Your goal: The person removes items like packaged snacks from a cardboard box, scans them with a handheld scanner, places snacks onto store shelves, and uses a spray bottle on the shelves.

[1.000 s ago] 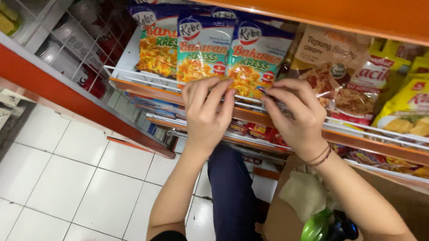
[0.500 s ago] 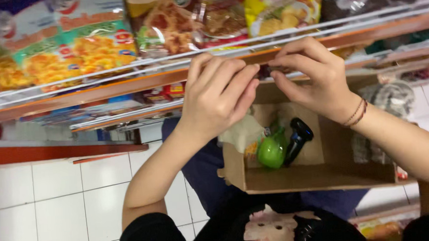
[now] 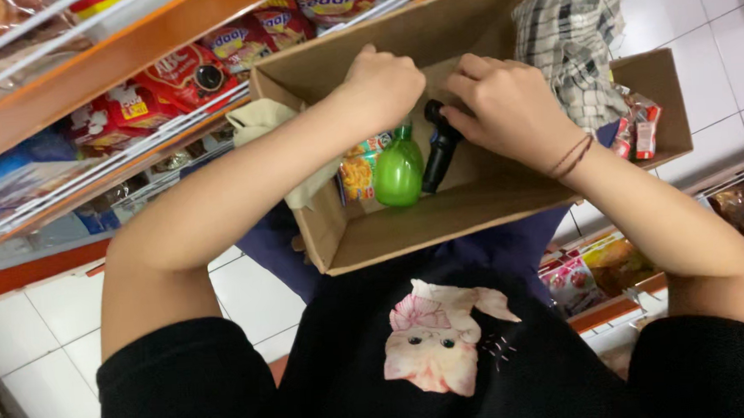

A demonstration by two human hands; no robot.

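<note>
Hands: my left hand (image 3: 382, 85) curls into a fist, my right hand (image 3: 507, 109) hovers half-closed, both inside the cardboard box (image 3: 441, 222); neither visibly holds anything.
Below them: green bottle (image 3: 399, 170), black sprayer (image 3: 440, 146), snack packet (image 3: 356, 169).
Progress: box holds few items; nothing lifted out.

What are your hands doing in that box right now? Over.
Left hand closed, inside cardboard box. Right hand touching black bottle. Green bottle beside it.
</note>
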